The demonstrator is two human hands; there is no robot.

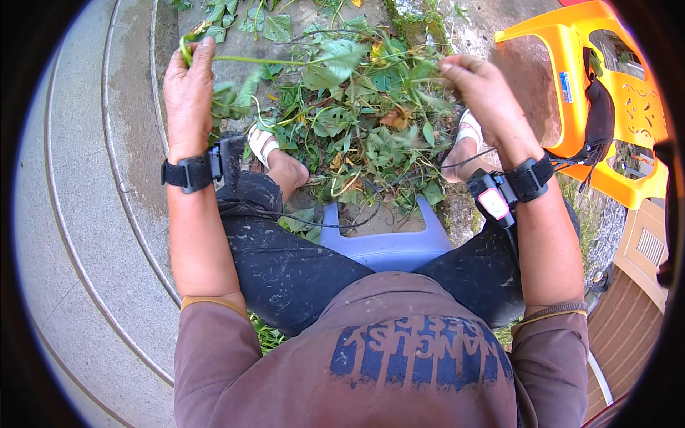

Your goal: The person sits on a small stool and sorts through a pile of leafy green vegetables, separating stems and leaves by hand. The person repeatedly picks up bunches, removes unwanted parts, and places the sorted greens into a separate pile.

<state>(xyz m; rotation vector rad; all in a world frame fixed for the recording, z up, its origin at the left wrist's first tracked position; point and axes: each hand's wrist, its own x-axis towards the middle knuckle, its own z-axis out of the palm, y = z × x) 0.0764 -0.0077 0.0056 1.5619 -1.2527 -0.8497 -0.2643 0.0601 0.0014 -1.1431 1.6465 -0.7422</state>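
Note:
My left hand (190,91) is raised at the upper left, its fingers closed around a green leafy vine stem (257,59). The stem runs right, with a broad leaf (334,64) on it, towards my right hand (476,80). My right hand pinches thin stems and leaves between thumb and fingers; its fingertips are partly blurred. More leaves hang below my left hand. Beneath both hands a heap of cut vines and leaves (369,134), some brown or yellow, lies on the ground between my sandalled feet.
I sit on a blue plastic stool (396,249). A yellow plastic stool (578,32) with a black strapped pouch (599,115) stands at the right. Curved concrete steps (85,187) rise along the left. A black cable (348,224) crosses near my legs. A brown slatted object (631,342) is at lower right.

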